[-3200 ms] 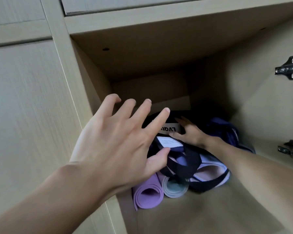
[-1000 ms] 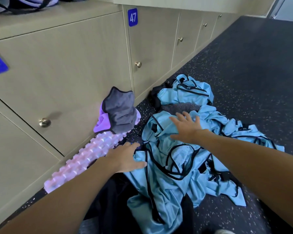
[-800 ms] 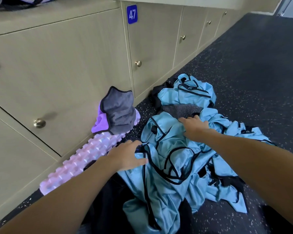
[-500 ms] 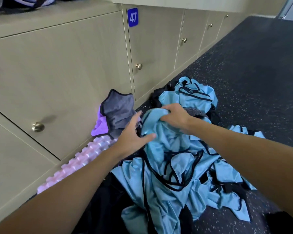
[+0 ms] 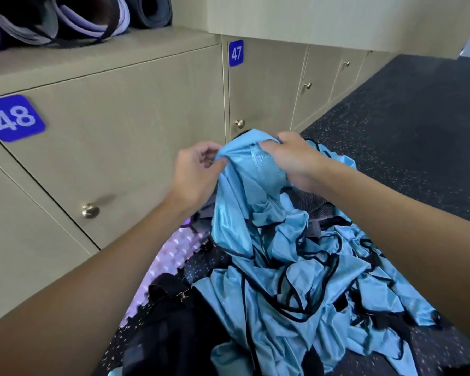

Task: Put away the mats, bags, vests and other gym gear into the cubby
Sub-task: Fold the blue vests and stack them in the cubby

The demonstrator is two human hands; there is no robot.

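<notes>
Vest [image 5: 255, 169], top edge pinched by left grip [image 5: 196, 172] and clenched in right grip [image 5: 293, 161], open floor [image 5: 404, 131] rightward.

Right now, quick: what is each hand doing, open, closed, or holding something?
Left hand: pinches the top edge of the blue vest.
Right hand: grips the bunched top of the same vest.

One wide-angle view from the person's head — tilted forward and down, close above the left hand [image 5: 198, 172] and right hand [image 5: 293, 161]. It faces blue vests [image 5: 282, 280] heaped on the speckled floor [image 5: 418, 131], with numbered locker doors [image 5: 120, 131] along its left and rolled mats [image 5: 87, 17] at the top-left corner.
</notes>
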